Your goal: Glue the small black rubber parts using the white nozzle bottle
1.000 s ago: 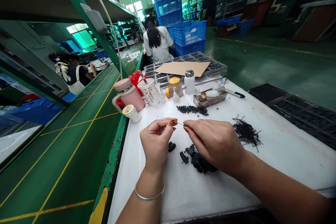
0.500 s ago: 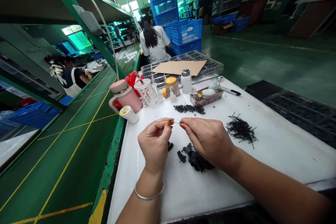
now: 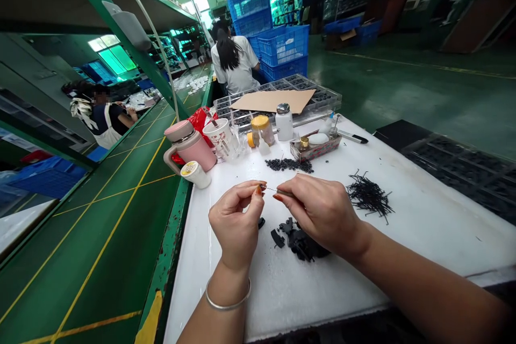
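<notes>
The left hand (image 3: 236,229) comes up from 6 o'clock and the right hand (image 3: 322,214) reaches in from 4 o'clock, both pinching, their fingertips (image 3: 258,190) close together; a silver bangle (image 3: 228,299) circles the left wrist (image 3: 231,271).

From my head, the single camera looks forward and down, close over my left hand (image 3: 236,228), right hand (image 3: 324,215) and the counter (image 3: 274,290).

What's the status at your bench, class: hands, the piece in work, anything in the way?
Left hand pinching thin wire. Right hand pinching its far end. Black scraps below the hands.
</notes>
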Demonstrator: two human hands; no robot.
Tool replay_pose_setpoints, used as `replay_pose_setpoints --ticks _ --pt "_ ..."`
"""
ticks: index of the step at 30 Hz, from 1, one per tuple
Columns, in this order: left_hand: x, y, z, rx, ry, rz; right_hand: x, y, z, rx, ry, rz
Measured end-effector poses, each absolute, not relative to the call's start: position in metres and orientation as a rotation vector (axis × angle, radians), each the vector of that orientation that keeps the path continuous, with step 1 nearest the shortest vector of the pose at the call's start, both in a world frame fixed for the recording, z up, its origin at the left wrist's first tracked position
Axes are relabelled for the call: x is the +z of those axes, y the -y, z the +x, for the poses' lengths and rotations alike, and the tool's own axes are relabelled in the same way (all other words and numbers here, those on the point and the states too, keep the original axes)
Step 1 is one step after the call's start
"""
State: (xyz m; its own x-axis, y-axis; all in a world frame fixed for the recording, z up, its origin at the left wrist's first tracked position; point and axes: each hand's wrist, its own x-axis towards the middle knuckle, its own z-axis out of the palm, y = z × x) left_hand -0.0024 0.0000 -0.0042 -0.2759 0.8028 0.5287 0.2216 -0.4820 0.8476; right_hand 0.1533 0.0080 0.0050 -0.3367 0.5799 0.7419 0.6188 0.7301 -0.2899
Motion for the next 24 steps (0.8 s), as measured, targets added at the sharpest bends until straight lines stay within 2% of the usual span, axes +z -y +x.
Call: replay_pose_setpoints --ticks 8,18,24 --pt "-0.0042 0.0028 0.0016 1.828 -1.252 1.577 0.0042 -0.0053 0.1540 0.048 1.997 -0.934" --pt "-0.0029 0.0024 0.0010 1.882 -1.225 1.592 0.0080 -0.0071 0.1512 0.622 1.848 -1.010" --pt "-0.0025 -0.0038 -0.0035 1.787 -1.145 1.504 0.0086 -0.0105 0.1535 0.465 1.880 -0.992"
